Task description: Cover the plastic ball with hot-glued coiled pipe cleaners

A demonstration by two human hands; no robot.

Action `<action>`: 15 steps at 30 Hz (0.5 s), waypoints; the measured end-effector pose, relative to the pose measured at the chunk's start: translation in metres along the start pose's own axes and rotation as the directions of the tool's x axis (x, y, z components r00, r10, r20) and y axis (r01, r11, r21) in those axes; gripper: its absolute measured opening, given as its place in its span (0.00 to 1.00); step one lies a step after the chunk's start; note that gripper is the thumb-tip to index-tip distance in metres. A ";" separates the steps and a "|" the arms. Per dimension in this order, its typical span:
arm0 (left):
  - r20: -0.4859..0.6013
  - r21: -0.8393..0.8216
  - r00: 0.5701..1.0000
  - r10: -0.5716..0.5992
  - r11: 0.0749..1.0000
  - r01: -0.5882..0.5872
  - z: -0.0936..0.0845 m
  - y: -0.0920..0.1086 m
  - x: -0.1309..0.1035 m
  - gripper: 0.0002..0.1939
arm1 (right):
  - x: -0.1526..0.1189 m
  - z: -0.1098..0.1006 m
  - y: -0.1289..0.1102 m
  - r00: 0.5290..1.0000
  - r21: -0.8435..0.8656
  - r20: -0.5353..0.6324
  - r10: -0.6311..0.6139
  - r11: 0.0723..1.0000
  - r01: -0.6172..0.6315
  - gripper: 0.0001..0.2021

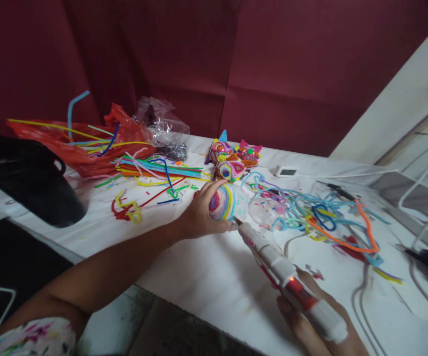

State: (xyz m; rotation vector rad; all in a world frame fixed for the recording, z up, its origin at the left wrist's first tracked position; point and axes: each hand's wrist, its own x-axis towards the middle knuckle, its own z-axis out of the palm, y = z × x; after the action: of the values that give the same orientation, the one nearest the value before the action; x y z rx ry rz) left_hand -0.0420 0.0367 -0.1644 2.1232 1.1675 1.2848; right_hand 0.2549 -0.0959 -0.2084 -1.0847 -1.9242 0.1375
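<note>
My left hand (199,212) grips a ball-like craft piece (221,202) wrapped with rings of pink, purple, yellow and blue pipe cleaner. Its right side looks pale and uncovered. My right hand (310,316) is closed around a white and red hot glue gun (284,272), on which a small orange light glows. The gun's dark nozzle points at the lower right of the ball, close to my left fingertips; whether it touches, I cannot tell. Beyond my left hand sit several finished colourful pipe-cleaner figures (232,158) in a cluster.
Loose blue and orange pipe cleaners (325,217) tangle at the right, near cables (362,291). On the left are a red plastic bag (124,128) with pipe cleaners, a clear plastic bag (165,123) and a black jug-like container (31,178). A small white display device (286,171) lies at the back.
</note>
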 end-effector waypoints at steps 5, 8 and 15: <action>0.000 0.002 1.000 0.006 1.000 -0.006 0.000 -0.002 0.000 0.54 | 0.000 0.000 0.004 0.996 0.023 0.081 -0.041 0.999 0.039 0.22; 0.000 0.016 1.000 0.001 1.000 -0.001 0.001 -0.002 0.001 0.54 | -0.006 0.006 0.005 0.999 -0.010 0.033 -0.023 1.000 0.023 0.22; 0.006 0.027 1.000 0.004 1.000 -0.004 0.000 0.000 0.000 0.54 | 0.001 -0.006 0.006 0.998 -0.018 0.063 -0.001 1.000 0.002 0.21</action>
State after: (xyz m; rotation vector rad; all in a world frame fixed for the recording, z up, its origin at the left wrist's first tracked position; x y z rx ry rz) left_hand -0.0426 0.0371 -0.1643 2.1483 1.1845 1.2703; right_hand 0.2628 -0.0934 -0.2073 -1.1028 -1.9862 0.1556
